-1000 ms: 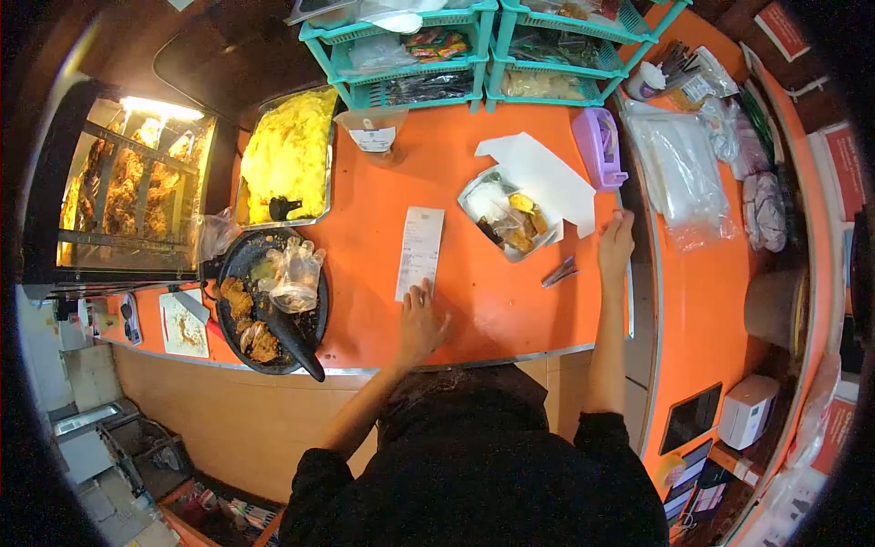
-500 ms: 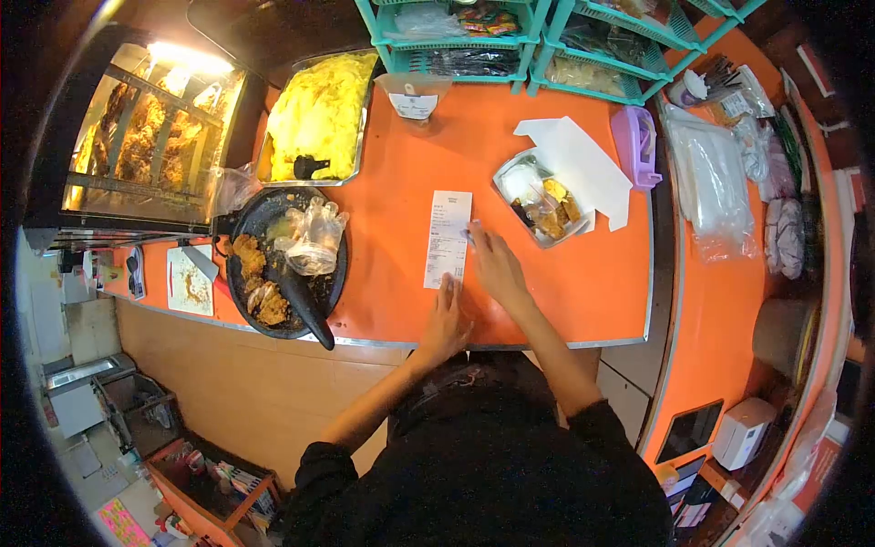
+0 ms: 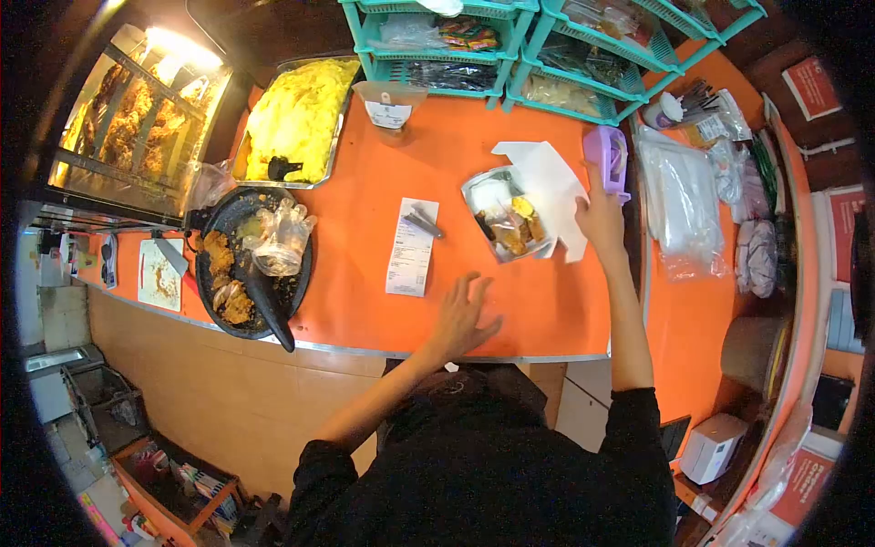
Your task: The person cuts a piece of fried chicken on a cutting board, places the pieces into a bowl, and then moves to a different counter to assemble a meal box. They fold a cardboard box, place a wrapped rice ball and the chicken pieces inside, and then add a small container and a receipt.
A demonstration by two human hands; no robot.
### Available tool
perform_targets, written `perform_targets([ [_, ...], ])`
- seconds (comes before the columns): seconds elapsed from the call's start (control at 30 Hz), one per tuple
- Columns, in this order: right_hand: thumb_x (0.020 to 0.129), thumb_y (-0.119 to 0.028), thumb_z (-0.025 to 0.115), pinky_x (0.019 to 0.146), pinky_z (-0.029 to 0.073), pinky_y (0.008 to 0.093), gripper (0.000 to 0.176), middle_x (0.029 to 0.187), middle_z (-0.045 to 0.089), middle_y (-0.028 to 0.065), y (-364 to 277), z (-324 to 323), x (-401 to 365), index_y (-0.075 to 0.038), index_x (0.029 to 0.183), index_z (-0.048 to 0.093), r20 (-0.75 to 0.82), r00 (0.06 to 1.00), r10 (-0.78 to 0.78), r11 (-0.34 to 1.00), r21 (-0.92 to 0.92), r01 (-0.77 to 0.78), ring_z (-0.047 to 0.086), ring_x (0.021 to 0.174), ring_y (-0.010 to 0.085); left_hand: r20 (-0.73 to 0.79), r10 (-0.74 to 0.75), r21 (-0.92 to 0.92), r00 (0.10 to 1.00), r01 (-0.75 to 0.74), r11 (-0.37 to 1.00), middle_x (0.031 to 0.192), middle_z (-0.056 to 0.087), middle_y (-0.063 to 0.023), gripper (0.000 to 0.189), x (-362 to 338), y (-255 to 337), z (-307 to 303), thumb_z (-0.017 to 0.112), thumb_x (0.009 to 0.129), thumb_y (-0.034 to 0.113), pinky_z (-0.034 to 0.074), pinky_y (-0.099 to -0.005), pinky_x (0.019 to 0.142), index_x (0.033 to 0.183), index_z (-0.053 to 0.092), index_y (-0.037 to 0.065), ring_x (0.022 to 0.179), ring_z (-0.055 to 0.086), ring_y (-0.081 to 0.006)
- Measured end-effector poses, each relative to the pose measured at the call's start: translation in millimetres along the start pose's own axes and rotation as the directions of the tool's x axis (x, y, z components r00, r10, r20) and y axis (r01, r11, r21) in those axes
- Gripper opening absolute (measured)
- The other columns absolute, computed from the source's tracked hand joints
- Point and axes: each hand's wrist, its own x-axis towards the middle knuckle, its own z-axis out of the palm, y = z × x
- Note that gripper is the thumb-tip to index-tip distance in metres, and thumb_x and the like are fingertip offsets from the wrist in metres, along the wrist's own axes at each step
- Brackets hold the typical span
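Note:
My left hand [image 3: 463, 317] hovers near the front of the orange counter, fingers spread and holding nothing. Up and left of it lies a printed receipt [image 3: 410, 260] with a short dark-grey, pen-like object [image 3: 423, 221] across its upper part. My right hand [image 3: 602, 223] reaches forward with fingers stretched out, at the near end of a purple tape dispenser [image 3: 608, 162] and beside the raised white lid [image 3: 551, 187] of a food box. That open box [image 3: 510, 258] holds white rice and browned and yellow food pieces.
On the left, a black stone mortar [image 3: 210, 301] holds fried pieces, a pestle [image 3: 264, 305] and a crumpled plastic glove [image 3: 281, 242]. Behind it stands a tray of yellow rice [image 3: 301, 114]. Teal racks [image 3: 510, 68] line the back; plastic bags [image 3: 679, 205] lie on the right counter.
My right hand has left the receipt and moved right to the tape dispenser. My left hand has lifted off the receipt and opened. The dark pen-like object now lies on the receipt.

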Motion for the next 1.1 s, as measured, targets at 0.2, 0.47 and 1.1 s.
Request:
perform_targets([
  [0.2, 0.087, -0.014, 0.069, 0.057, 0.048, 0.0392, 0.056, 0.066, 0.062, 0.0124, -15, -38, -61, -0.017, 0.138, 0.047, 0.323, 0.935, -0.146, 0.840, 0.539, -0.055, 0.066, 0.062, 0.0253, -0.143, -0.016, -0.266, 0.990, -0.023, 0.964, 0.124, 0.051, -0.0226, 0.064, 41, 68, 83, 0.075, 0.079, 0.021, 0.047, -0.0473, 0.094, 0.132, 0.046, 0.001, 0.110, 0.054, -0.0405],
  [0.47, 0.096, -0.024, 0.066, 0.058, 0.045, 0.0271, 0.025, 0.069, 0.062, 0.0046, 21, -29, -65, 0.001, 0.092, 0.065, 0.451, 0.861, -0.237, 0.842, 0.538, -0.050, 0.056, 0.062, 0.0097, -0.348, -0.466, -0.581, 0.813, 0.203, 0.788, 0.106, 0.062, -0.0155, 0.035, -2, -21, 110, 0.075, 0.083, 0.010, 0.053, -0.0341, 0.080, 0.111, 0.058, -0.001, 0.096, 0.063, -0.0249],
  [1.1, 0.097, -0.024, 0.062, 0.069, 0.051, 0.0330, 0.023, 0.081, 0.067, 0.0117, 21, -32, -72, -0.001, 0.094, 0.063, 0.437, 0.868, -0.234, 0.832, 0.552, -0.053, 0.065, 0.073, 0.0183, -0.355, -0.731, -0.747, 0.582, 0.293, 0.596, 0.088, 0.069, -0.0096, 0.016, 45, 43, 142, 0.071, 0.090, 0.010, 0.055, -0.0273, 0.075, 0.094, 0.063, -0.004, 0.081, 0.067, -0.0140],
])
